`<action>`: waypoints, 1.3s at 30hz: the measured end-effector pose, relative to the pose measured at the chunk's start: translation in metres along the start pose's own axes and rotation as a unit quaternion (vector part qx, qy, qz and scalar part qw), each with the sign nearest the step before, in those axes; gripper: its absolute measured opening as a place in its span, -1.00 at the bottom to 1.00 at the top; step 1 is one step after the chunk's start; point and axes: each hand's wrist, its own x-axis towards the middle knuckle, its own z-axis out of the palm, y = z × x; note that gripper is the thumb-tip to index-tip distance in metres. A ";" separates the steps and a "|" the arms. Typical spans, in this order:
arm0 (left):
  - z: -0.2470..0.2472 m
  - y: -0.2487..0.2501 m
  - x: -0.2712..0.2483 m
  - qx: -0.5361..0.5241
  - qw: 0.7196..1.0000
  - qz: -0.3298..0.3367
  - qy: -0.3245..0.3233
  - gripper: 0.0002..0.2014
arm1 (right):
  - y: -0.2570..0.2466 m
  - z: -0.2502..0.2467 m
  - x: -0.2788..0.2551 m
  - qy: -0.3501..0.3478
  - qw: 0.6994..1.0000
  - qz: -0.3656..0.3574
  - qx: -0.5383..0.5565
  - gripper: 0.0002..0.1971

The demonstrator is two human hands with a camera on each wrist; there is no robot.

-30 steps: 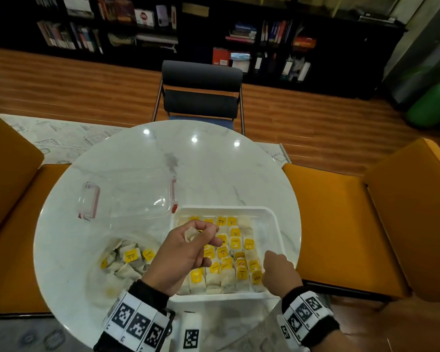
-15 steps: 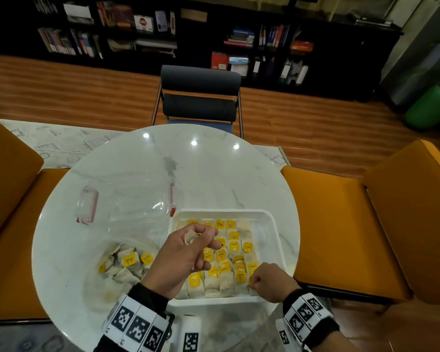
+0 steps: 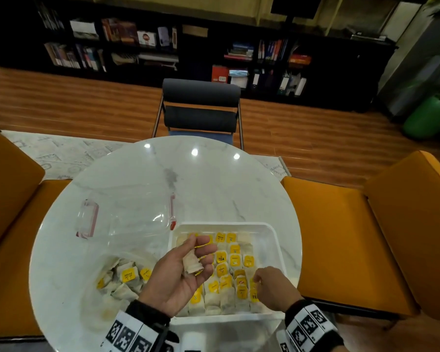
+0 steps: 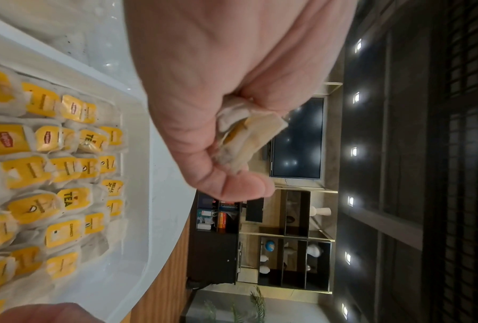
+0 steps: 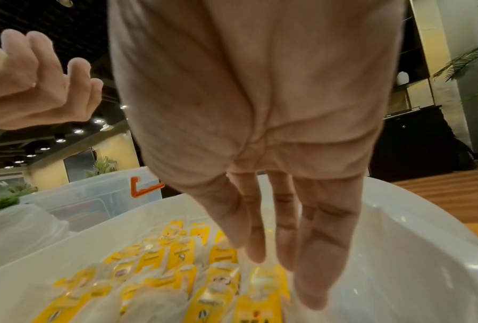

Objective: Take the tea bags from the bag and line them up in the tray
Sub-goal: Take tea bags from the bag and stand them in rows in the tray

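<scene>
A round white marble desk stands before dark bookshelves, with orange seats either side. Head view: the left hand has turned palm-up over the white tray's left edge, loosely cradling a tea bag it pinched a moment ago, ready to place. The right hand, earlier fisted at the near edge, now rests on the near-right rows. The clear bag lies near-left, still holding several.

Left wrist: fingers curl round the paper bag.

Right wrist: straight fingers reach down to the yellow-tagged rows.
</scene>
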 end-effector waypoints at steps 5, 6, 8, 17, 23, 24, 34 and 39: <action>-0.001 -0.001 0.000 -0.037 0.999 -0.009 -0.012 -0.67 | -0.001 0.009 -0.003 -0.024 0.999 -0.005 -0.035 -0.67; 0.000 -0.001 0.000 -0.039 0.999 -0.011 -0.020 -0.66 | 0.000 0.008 -0.004 -0.016 0.999 -0.016 -0.030 -0.67; 0.001 -0.001 -0.001 -0.053 0.998 -0.020 -0.037 -0.64 | 0.000 -0.001 -0.007 0.006 0.999 -0.035 -0.022 -0.68; 0.015 -0.007 0.003 -0.069 0.995 -0.016 -0.077 -0.58 | -0.071 -0.090 -0.076 0.221 0.938 -0.173 0.204 -0.88; 0.022 -0.019 0.006 -0.034 0.994 0.001 -0.102 -0.52 | -0.103 -0.083 -0.099 0.097 0.919 -0.171 0.342 -0.84; 0.022 -0.021 0.006 -0.027 0.995 0.000 -0.101 -0.51 | -0.105 -0.081 -0.096 0.108 0.912 -0.173 0.356 -0.88; 0.011 -0.029 0.020 -0.012 1.000 0.017 -0.018 -0.75 | -0.086 -0.109 -0.090 0.092 0.833 -0.139 0.528 -0.85; 0.024 -0.013 0.003 0.344 0.895 0.281 -0.048 -0.66 | -0.072 -0.112 -0.088 0.069 0.793 -0.105 0.596 -0.78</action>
